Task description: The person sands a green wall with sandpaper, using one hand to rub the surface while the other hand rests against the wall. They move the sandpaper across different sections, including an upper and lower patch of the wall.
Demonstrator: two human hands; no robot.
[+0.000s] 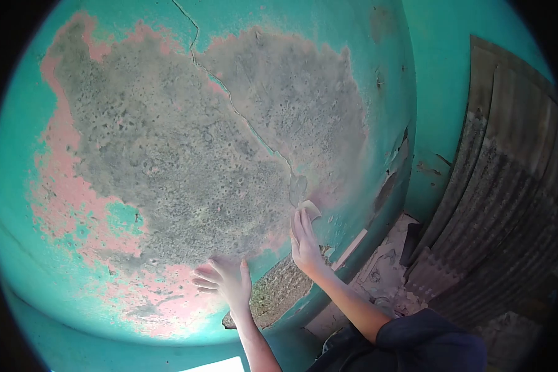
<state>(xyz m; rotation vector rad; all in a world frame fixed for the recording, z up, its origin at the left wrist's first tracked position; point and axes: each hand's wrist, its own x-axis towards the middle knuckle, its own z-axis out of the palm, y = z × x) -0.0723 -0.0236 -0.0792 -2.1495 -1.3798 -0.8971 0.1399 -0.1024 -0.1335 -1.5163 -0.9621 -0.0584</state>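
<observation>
My right hand [305,242] presses a pale, folded piece of sandpaper or similar sheet [311,211] against the wall, fingers together over it. It is at the lower end of a long crack [254,131] that runs down through a bare grey patch [186,155]. Lower and to the left, my left hand [227,282] lies spread against the wall with nothing in it, at the patch's lower edge. Pink undercoat [62,192] shows around the grey, with turquoise paint [18,155] beyond.
Corrugated sheets [496,180] lean at the right beside the turquoise wall. Broken plaster and rubble [384,273] lie on the floor at lower right. A rough hole [282,288] with exposed material breaks the wall below my hands.
</observation>
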